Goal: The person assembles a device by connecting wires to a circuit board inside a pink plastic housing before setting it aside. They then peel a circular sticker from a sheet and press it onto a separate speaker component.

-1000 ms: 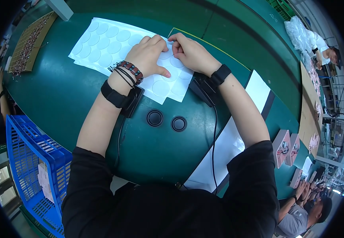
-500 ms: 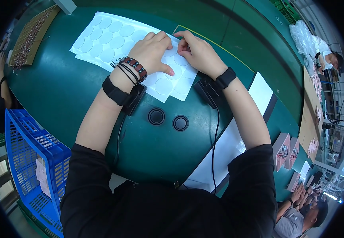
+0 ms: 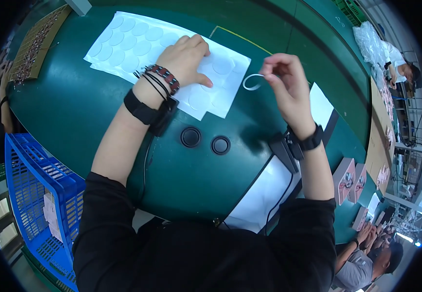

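Note:
My left hand [image 3: 186, 59] lies flat on a white sheet of round stickers [image 3: 138, 46] spread on the green table [image 3: 74, 117], fingers apart and pressing it down. My right hand [image 3: 284, 80] is lifted above the table to the right of the sheet and pinches a thin white ring-shaped sticker [image 3: 252, 82] between thumb and fingertips. Both wrists carry black bands with cables. Two black round parts [image 3: 190, 137] [image 3: 220, 145] sit on the table between my forearms.
A blue plastic crate [image 3: 31, 194] stands at the lower left. A brown tray of small parts [image 3: 35, 44] lies at the upper left. White sheets [image 3: 264, 194] lie under my right forearm. Pink boxed parts [image 3: 349, 180] and other people sit at the right.
My right hand has lifted off the sheet and moved right, carrying a peeled ring sticker. My left hand stays pressed on the sheet.

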Motion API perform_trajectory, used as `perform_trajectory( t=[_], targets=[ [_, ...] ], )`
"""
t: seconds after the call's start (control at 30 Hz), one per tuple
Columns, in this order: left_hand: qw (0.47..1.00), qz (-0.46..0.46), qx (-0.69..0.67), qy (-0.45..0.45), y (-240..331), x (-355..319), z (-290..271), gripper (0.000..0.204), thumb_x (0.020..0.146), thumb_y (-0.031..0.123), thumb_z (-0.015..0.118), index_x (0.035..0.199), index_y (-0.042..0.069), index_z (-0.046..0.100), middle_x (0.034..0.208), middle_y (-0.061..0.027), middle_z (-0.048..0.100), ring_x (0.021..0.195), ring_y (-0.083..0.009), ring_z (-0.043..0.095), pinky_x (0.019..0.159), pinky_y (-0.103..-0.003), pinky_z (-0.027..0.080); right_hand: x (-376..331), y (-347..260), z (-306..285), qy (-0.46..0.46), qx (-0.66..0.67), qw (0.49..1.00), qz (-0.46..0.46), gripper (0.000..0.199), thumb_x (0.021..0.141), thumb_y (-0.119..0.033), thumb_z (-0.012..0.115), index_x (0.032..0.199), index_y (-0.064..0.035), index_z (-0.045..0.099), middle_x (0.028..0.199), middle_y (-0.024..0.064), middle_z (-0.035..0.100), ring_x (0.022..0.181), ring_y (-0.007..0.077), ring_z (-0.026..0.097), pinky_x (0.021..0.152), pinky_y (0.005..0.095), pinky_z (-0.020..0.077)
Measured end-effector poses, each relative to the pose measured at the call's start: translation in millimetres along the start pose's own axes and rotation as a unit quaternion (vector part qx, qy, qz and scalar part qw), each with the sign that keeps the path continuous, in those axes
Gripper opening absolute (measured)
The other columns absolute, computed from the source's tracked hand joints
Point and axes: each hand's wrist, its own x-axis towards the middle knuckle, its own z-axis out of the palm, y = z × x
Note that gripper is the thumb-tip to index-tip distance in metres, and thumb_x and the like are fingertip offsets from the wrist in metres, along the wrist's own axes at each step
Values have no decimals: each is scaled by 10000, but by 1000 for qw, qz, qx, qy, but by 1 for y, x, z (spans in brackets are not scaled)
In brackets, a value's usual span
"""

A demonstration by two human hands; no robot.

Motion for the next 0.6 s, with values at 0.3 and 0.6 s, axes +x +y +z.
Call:
perform_trajectory(
  t=[0.3, 0.6],
  targets=[
    [983, 70, -95, 139, 91, -88, -89, 268, 807, 168, 709, 1015, 29, 611, 988, -98, 624, 919, -290, 612, 766, -375, 479, -73, -55, 14, 9, 10, 990, 142, 330, 846, 88, 614, 1158, 5, 543, 976, 64, 590, 888, 116, 598, 846, 254, 488],
    [987, -54, -147, 30, 112, -153, -8, 311, 799, 186, 683, 1039, 17, 584, 793, -104, 586, 688, -246, 623, 596, -334, 505, -78, -31, 41, -78, 45, 956, 278, 253, 879, 38, 619, 1120, -7, 552, 936, 32, 599, 884, 111, 606, 837, 232, 485]
  ],
)
